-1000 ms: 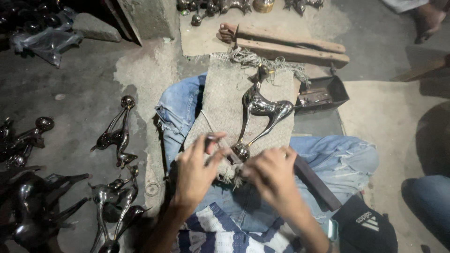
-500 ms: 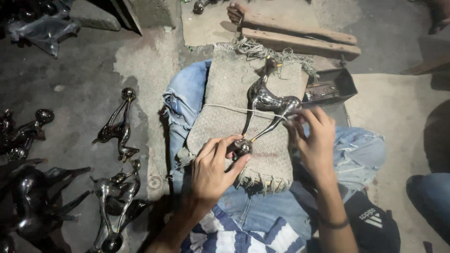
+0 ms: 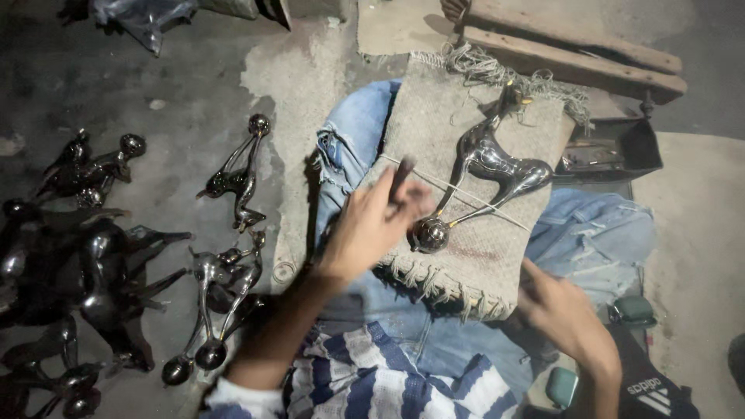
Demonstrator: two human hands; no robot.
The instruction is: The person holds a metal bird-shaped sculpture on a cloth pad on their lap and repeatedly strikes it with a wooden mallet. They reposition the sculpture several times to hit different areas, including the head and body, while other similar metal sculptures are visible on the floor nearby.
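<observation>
- One polished metal figurine (image 3: 489, 167) lies across a coarse woven mat (image 3: 466, 140) on the person's denim-clad lap; its round ball end points toward the body.
- Left hand (image 3: 372, 225) has come up onto the mat's near-left edge since half a second ago, when it cupped the ball end. Fingers now look closed around a thin dark stick (image 3: 402, 177); motion blur makes the grip hard to confirm.
- Right hand (image 3: 563, 310) has dropped off the figurine to the lap's right side. Fingers loosely spread, holding nothing visible.
- Judgement: the piece rests unheld, a pause between strokes or a regrip.
- Count on the floor (image 3: 194, 85) at left: roughly seven or eight dark figurines (image 3: 237, 178); the heap overlaps, so no exact tally.
- One dark metal box (image 3: 621, 151) beside the mat.
</observation>
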